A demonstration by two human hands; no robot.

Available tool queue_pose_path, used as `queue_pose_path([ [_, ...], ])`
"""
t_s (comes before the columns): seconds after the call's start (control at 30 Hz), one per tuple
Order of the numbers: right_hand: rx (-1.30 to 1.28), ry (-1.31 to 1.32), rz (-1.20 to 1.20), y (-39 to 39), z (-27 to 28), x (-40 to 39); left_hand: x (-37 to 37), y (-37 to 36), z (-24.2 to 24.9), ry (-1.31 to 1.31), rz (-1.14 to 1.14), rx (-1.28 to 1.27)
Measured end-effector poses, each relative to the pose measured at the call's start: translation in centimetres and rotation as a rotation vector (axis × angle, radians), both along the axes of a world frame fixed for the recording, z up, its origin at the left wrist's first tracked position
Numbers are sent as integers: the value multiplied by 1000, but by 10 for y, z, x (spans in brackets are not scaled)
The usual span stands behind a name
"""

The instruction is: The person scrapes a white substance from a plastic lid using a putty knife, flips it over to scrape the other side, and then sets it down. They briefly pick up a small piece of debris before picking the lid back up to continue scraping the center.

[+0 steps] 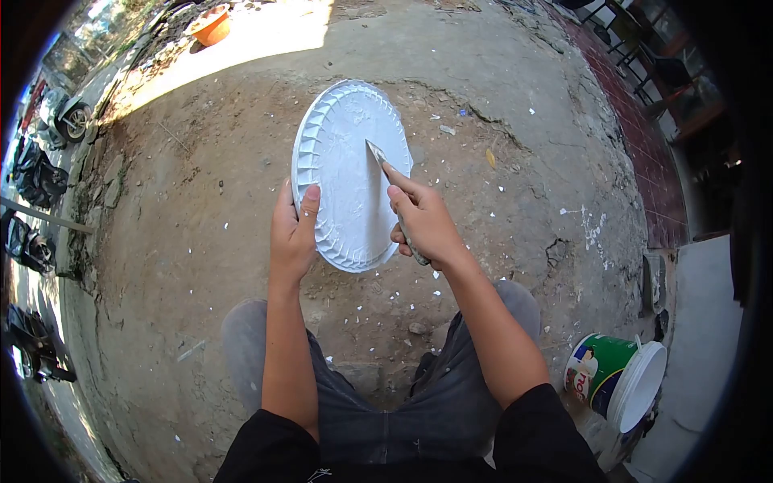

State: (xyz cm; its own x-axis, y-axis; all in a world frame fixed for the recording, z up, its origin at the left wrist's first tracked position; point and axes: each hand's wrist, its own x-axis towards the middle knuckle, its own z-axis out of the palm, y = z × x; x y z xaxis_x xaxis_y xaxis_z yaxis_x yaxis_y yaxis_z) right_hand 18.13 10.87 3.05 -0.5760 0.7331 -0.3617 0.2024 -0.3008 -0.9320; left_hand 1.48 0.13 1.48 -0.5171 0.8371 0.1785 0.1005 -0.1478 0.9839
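Note:
A round white bucket lid [348, 173] with a ribbed rim is held up and tilted in front of me. My left hand [296, 221] grips its lower left edge, thumb on the near face and fingers behind. Dried white flakes and smears cover the lid's face. In my right hand [423, 223] is a scraper [377, 153], its handle wrapped by the fingers and the index finger stretched along it. The blade's pointed corner lies against the middle of the lid, angled up to the left.
A green and white paint bucket [600, 374] lies tipped on its side at the lower right. White chips dot the dirt and cracked concrete. An orange pot [211, 26] stands at the back left; motorbikes [64, 115] are parked along the left. A red tiled step [644, 153] runs along the right.

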Motion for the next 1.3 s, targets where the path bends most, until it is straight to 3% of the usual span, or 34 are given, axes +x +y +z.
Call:
queue_pose_path([
  [0.13,43,8,-143,27,-6,9,4,-3,0,-7,-74,-46],
  [0.3,1,-9,-120,25,3,8,2,0,-9,13,-102,-81],
  [0.37,-18,-36,21,13,6,3,1,1,-14,26,-53,-59],
  [0.6,-7,1,3,23,-1,5,-2,-3,-3,-73,-117,-44],
  [0.83,-21,-28,124,6,-2,4,0,8,-15,-64,-7,14],
  [1.07,-44,-21,-144,36,0,22,12,4,-5,-145,-218,-50],
  [1.3,-1,-79,-14,23,-5,13,10,8,-14,-190,-119,-28],
])
